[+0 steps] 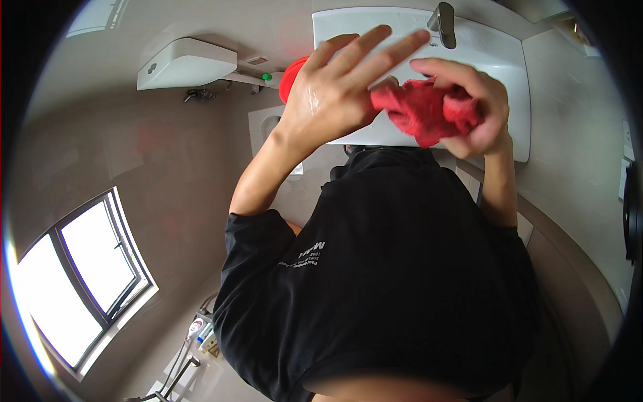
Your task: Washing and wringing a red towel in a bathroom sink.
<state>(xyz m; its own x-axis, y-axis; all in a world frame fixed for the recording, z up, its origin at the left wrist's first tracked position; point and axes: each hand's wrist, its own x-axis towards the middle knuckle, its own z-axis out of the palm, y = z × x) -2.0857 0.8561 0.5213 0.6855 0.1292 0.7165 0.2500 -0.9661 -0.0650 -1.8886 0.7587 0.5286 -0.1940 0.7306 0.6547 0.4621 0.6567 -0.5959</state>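
Observation:
Over the white washbasin (499, 60), a crumpled red cloth (418, 110) is bunched in my right hand (492, 110), fingers curled round it. My left hand (338, 90) is beside it with its fingers spread and its back up. The skin there shines wet. The left thumb lies close to the cloth's left edge, and I cannot tell if they touch. A grey metal faucet (443, 27) stands at the basin's far edge, just beyond the left fingertips.
A white cistern (191, 63) hangs on the wall at the far left. Between it and the basin are a red basin (289, 80) and a green-capped bottle (271, 79). A window (100, 258) is at the left; toiletries and a shower hose (177, 368) are at the lower left.

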